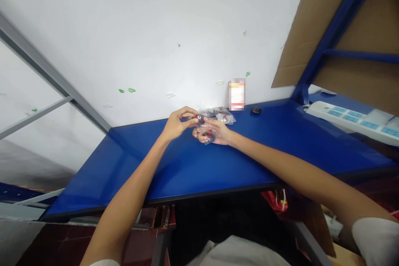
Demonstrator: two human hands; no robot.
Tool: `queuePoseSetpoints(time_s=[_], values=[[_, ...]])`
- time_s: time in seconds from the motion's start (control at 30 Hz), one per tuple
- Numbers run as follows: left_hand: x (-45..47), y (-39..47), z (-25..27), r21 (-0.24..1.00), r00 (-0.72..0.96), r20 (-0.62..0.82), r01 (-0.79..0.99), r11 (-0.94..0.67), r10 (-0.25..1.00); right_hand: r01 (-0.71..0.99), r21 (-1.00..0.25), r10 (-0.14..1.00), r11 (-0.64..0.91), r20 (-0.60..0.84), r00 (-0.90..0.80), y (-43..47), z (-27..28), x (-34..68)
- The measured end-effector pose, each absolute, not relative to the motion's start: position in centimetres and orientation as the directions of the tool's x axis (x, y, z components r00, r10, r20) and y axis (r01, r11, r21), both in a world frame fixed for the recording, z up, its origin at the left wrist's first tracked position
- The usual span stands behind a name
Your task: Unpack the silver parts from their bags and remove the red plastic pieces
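Note:
My left hand (177,125) pinches a small dark round piece (200,119) with a red mark, between thumb and fingertips. Close beside it, the thumb of my right hand (223,131) reaches the same piece. A clear plastic bag (211,130) with red print lies in my right palm, its fingers curled around it. Another dark round piece (209,137) shows at the bag's lower end; whether it sits inside is hard to tell. Just behind the hands, several similar clear bags (225,118) with red print rest on the blue table (193,174).
A blurred-out card or box (237,95) leans against the white wall (149,29). Right of it lies a small black object (256,110). A white power strip (349,118) is at the right, near a blue metal frame (324,50). A grey metal frame (71,95) stands left.

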State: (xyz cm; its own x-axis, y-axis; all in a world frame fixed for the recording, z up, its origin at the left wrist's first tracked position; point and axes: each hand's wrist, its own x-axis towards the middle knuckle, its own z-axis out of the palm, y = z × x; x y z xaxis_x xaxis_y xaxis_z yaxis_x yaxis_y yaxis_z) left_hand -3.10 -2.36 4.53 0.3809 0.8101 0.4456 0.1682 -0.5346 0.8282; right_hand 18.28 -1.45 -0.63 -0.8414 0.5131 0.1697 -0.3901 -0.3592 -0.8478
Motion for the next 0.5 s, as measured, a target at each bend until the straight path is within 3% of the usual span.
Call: queuePoseSetpoints(time_s=[0.27,0.5], values=[[-2.9,-2.3,4.5,0.692,0.352,0.511,0.373,-0.618,0.784,-0.352,-0.881,0.5,-0.316,0.161,-0.851,-1.3,-0.7,18.4],[-2.2,-3.5,5.1,0.822,0.51,0.318,0.272,-0.5,0.799,-0.332,-0.904,0.496,-0.271,0.164,-0.853,-1.2,-0.9,18.4]])
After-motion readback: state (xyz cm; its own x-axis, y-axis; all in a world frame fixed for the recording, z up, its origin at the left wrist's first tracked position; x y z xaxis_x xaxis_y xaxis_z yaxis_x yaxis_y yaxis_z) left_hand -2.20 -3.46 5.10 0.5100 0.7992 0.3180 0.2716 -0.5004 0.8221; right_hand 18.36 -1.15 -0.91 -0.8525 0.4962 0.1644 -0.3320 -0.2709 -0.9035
